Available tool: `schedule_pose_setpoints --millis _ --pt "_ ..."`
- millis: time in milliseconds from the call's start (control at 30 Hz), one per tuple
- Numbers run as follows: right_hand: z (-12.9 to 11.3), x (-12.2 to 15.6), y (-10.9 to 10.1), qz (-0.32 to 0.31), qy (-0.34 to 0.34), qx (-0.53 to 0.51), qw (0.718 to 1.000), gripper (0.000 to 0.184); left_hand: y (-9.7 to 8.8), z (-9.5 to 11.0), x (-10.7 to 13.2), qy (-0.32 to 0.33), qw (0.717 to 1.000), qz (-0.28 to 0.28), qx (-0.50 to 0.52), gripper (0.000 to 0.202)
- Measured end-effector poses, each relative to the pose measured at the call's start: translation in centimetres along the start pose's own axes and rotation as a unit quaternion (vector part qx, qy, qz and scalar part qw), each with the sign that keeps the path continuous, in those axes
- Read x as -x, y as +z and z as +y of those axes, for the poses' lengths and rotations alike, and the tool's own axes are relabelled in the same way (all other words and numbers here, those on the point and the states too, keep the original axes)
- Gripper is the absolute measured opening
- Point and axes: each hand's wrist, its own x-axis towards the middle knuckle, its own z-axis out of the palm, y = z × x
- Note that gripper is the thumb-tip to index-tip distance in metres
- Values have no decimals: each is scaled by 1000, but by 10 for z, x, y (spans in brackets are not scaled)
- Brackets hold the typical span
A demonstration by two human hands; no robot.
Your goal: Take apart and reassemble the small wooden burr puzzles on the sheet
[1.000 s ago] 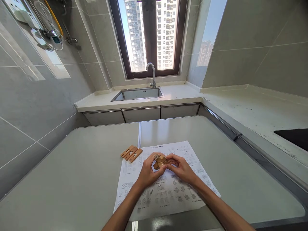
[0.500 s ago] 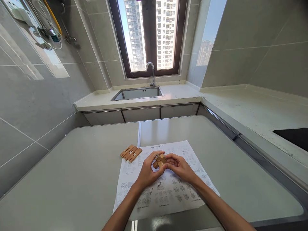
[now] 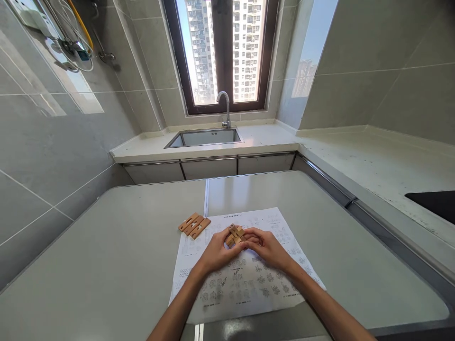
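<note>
Between my two hands is a small wooden burr puzzle [image 3: 235, 235], made of interlocking light-brown blocks, with a dark mark on one block end. My left hand [image 3: 217, 252] is closed on its left side, thumb along the near edge. From the right, my right hand [image 3: 266, 246] grips it with thumb and bent fingers; the fingertips partly hide that side. Both hands are over a printed sheet [image 3: 245, 298] covered with small line diagrams and a few handwritten ticks. Several flat wooden pieces with cut-outs [image 3: 194, 225] lie side by side at the sheet's upper left corner.
The sheet rests on a pale glossy table [image 3: 117, 255] with a seam down its middle. Beyond it, a white counter [image 3: 142, 148] holds a sink [image 3: 209, 137] with a curved tap [image 3: 227, 109]. Another counter [image 3: 355, 147] runs along the right, with a black panel [image 3: 433, 203].
The fingers of my left hand have shifted lower around the burr puzzle, so more of its top blocks show. My right hand stays nearly in place. The flat pieces have not moved.
</note>
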Motion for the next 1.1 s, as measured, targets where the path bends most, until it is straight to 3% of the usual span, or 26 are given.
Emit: schedule_pose_setpoints --millis 200,467,867,1100 --pt "2 -1 -6 -8 26 19 999 37 -6 -1 1 -30 998 -52 -30 38" --pt "12 -1 -8 -16 86 -76 993 43 -7 -4 2 -36 996 -78 -6 32" --pt "-1 1 -5 10 80 -86 993 38 5 -3 1 -27 998 -44 39 29" --pt "11 -2 0 64 90 -166 980 44 22 -8 4 -75 994 53 53 48"
